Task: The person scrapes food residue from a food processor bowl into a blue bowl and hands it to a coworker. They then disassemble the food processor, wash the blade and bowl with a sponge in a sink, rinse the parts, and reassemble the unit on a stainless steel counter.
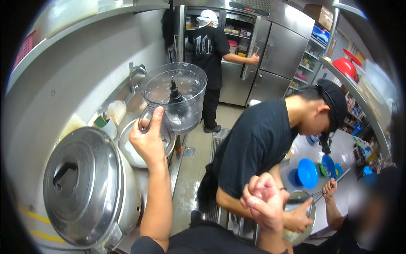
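My left hand (149, 136) grips the handle of a clear plastic food processor bowl (193, 109), thumb on top. A black centre spindle (173, 93) stands inside it, and whitish residue clings to its walls. The bowl is held up in the air, above the counter edge and floor. Behind my left hand, a round metal bowl (122, 139) with something white in it sits on the counter. My right hand (265, 201) is raised before my body with its fingers curled in and nothing visible in them.
A large lidded cooker (87, 187) stands at left, near a faucet (131, 76). A co-worker (253, 136) leans close on my right over a metal mixing bowl (312, 219); another person holds a whisk (317, 194). Beyond, someone (206, 47) stands at an opened refrigerator (238, 85). Blue bowls (307, 173) rest on the right table.
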